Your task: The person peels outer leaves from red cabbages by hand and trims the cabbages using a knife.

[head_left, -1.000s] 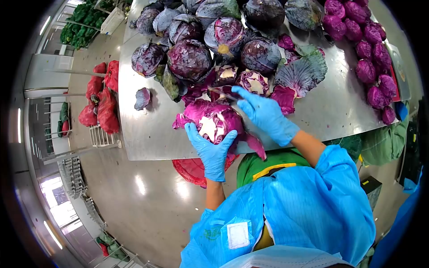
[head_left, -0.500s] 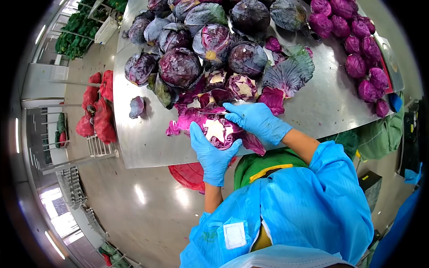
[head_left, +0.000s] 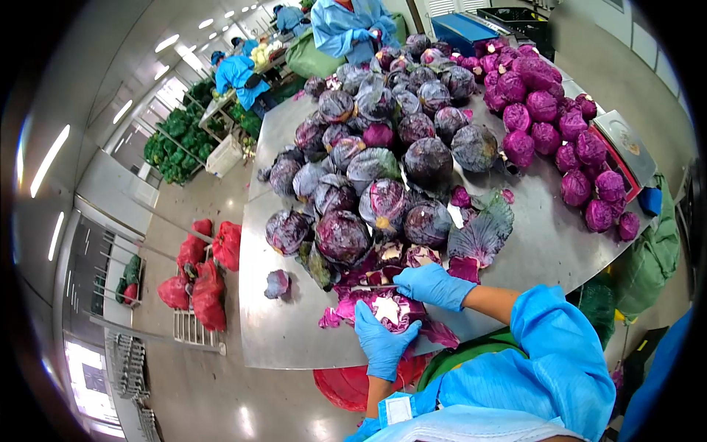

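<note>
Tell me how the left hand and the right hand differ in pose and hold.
The left hand is spread, thumb apart, against a cabbage; the right hand is closed around a knife. The left hand points forward, while the right hand points across, leftward. Both are gloved in blue.

We see a stainless-steel table standing on a smooth grey floor that shines with reflected light off the table's near edge. Left of the table we see pale wall panels and, nearer than them, a bright opening, whether window or doorway we cannot tell. Tube lights glow high to the table's left. A white slatted rack stands left of it; white panelling rises beyond its far right corner.
</note>
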The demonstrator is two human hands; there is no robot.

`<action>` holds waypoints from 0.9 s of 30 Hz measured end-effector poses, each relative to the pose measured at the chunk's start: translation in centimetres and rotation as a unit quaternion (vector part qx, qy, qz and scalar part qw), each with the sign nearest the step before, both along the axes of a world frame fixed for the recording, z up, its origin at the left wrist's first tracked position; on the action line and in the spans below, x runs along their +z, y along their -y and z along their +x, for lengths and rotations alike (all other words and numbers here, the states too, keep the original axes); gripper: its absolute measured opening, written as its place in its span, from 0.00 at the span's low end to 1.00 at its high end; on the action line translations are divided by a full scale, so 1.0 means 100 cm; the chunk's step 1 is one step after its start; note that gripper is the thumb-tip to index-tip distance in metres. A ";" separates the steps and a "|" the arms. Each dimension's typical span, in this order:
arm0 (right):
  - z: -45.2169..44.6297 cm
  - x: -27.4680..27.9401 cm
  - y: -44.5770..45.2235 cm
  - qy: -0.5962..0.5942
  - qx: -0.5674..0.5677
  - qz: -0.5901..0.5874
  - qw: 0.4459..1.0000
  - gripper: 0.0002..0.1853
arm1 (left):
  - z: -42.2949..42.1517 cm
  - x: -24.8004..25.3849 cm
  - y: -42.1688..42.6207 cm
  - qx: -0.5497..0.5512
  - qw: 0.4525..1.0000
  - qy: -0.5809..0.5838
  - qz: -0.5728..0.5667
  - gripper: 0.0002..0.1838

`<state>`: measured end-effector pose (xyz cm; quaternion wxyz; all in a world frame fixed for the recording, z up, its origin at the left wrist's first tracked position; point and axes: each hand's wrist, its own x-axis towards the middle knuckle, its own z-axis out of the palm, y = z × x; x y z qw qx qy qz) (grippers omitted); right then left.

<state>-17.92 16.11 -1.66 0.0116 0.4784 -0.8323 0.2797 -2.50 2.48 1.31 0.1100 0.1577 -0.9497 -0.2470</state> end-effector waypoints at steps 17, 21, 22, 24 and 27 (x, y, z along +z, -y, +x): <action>0.034 0.023 -0.042 0.293 -0.163 0.010 0.942 0.29 | 0.014 -0.014 0.011 -0.024 0.973 -0.110 0.200 0.73; 0.052 0.015 -0.037 0.171 -0.137 0.011 0.976 0.29 | 0.006 -0.024 0.021 -0.040 0.989 -0.108 0.096 0.70; 0.052 0.020 -0.033 0.157 -0.136 0.037 0.977 0.30 | 0.004 -0.025 0.021 -0.035 0.983 -0.112 0.138 0.70; 0.051 0.027 -0.026 0.131 -0.138 0.087 0.978 0.31 | 0.002 -0.027 0.017 -0.029 0.968 -0.116 0.221 0.69; 0.047 0.019 -0.020 0.030 -0.108 0.046 0.993 0.34 | 0.001 -0.025 0.011 -0.010 0.978 -0.102 0.183 0.68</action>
